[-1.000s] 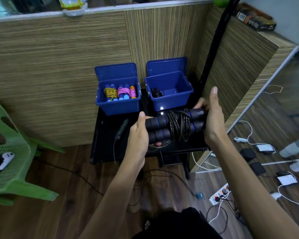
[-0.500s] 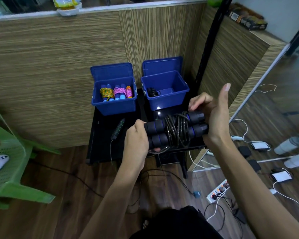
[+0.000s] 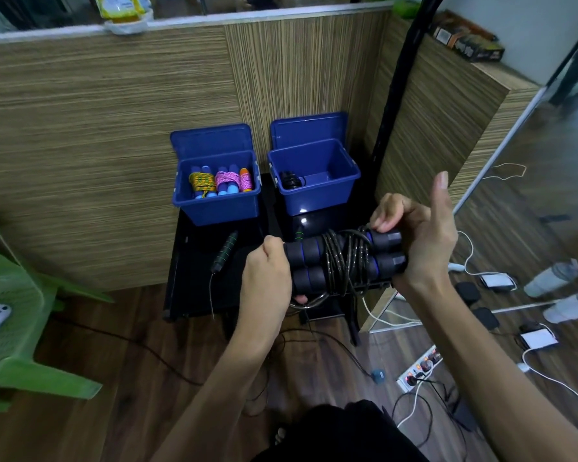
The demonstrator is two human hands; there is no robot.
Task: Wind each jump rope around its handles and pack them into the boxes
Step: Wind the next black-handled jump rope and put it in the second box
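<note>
I hold a black jump rope (image 3: 344,258) with blue-ringed foam handles side by side, its cord wound round their middle. My left hand (image 3: 267,275) grips the handles' left ends. My right hand (image 3: 414,241) curls its fingers over the right ends, thumb sticking up. A loop of cord hangs below. The left blue box (image 3: 216,208) holds wound ropes, yellow, pink and orange. The right blue box (image 3: 317,191) holds one black rope in its left corner. A green-striped black handle (image 3: 226,250) with a thin cord lies on the black table (image 3: 194,288).
A green plastic chair (image 3: 10,328) with a white controller stands at the left. Wood-patterned walls close the back and right. A black pole (image 3: 394,95) rises beside the right box. Cables, a power strip (image 3: 421,366), phones and bottles lie on the floor at right.
The bundle has sunk a little towards me and to the right. My right hand's fingers have curled over the handle ends and its thumb has lifted; the left grip is unchanged.
</note>
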